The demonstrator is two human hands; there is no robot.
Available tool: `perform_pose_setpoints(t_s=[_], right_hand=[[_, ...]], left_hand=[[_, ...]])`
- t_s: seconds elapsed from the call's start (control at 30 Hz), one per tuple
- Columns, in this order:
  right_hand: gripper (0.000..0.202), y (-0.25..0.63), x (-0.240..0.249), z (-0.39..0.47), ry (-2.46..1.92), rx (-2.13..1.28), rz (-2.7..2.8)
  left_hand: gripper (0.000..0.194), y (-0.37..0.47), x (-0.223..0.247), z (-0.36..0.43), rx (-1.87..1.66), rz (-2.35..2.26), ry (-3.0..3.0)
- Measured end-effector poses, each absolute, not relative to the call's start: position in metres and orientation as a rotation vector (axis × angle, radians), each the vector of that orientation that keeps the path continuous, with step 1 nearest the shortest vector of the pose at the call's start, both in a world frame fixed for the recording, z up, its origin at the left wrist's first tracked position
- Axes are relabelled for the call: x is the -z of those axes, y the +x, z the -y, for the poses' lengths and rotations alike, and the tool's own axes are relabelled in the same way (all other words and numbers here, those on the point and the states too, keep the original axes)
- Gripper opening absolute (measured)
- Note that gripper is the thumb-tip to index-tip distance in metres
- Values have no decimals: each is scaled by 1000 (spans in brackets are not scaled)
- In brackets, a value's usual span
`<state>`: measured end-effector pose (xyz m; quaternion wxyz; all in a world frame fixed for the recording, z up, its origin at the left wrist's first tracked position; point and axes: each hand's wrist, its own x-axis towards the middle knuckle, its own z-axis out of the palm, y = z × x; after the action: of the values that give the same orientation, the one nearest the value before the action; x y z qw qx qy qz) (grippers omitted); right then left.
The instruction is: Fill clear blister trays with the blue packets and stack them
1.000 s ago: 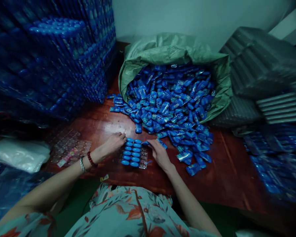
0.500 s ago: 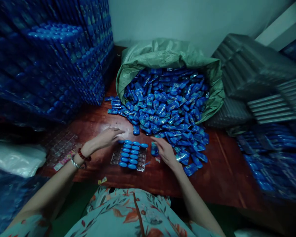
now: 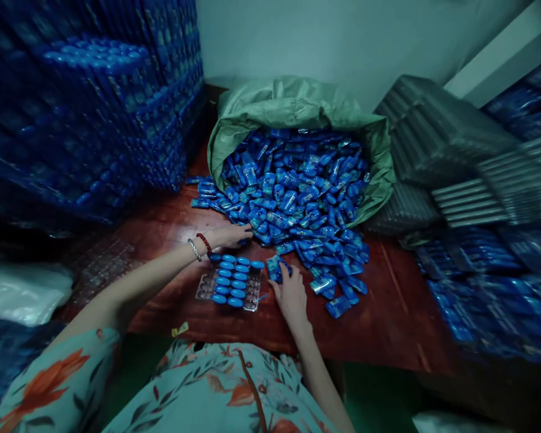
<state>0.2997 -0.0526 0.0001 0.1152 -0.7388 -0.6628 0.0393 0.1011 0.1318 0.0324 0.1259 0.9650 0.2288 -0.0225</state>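
Note:
A clear plastic blister tray lies on the table, its middle filled by rows of small blue bottles showing their rounded ends. Left of a heap of loose, labelled blue bottles, my left hand has its fingers closed over one at the heap's near edge, largely covering it. Just right of the tray, my right hand grips another blue bottle between thumb and fingers, low over the table.
The heap spills from a green woven sack. Tall stacks of filled blue packs rise at left. Grey stacked trays and more blue packs stand at right. Empty clear trays and white plastic lie at left.
My left hand has moved right and forward from beside the tray to the heap's edge, onto a bottle there. My right hand has come in over the bottle beside the tray.

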Motion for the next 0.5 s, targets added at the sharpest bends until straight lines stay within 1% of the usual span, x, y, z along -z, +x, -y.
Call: perform_pose_setpoints(t_s=[0.1, 0.17, 0.3, 0.37, 0.43, 0.5], right_hand=[[37, 300, 9, 55, -2137, -85, 1890], [34, 305, 13, 54, -2076, -148, 1837], [30, 319, 9, 54, -1828, -328, 1666], [29, 324, 2, 59, -1735, -432, 1587], [29, 323, -7, 68, -1701, -576, 1499], [31, 316, -15, 75, -1686, -694, 1422]], left_hand=[[21, 87, -39, -128, 43, -793, 2801], [20, 72, -42, -123, -87, -901, 2742], [33, 28, -44, -102, -591, -1058, 2514], [39, 1, -45, -80, -830, -1219, 2364], [34, -25, -48, -53, -969, -1443, 2218], [25, -43, -50, -24, -987, -1603, 2100]])
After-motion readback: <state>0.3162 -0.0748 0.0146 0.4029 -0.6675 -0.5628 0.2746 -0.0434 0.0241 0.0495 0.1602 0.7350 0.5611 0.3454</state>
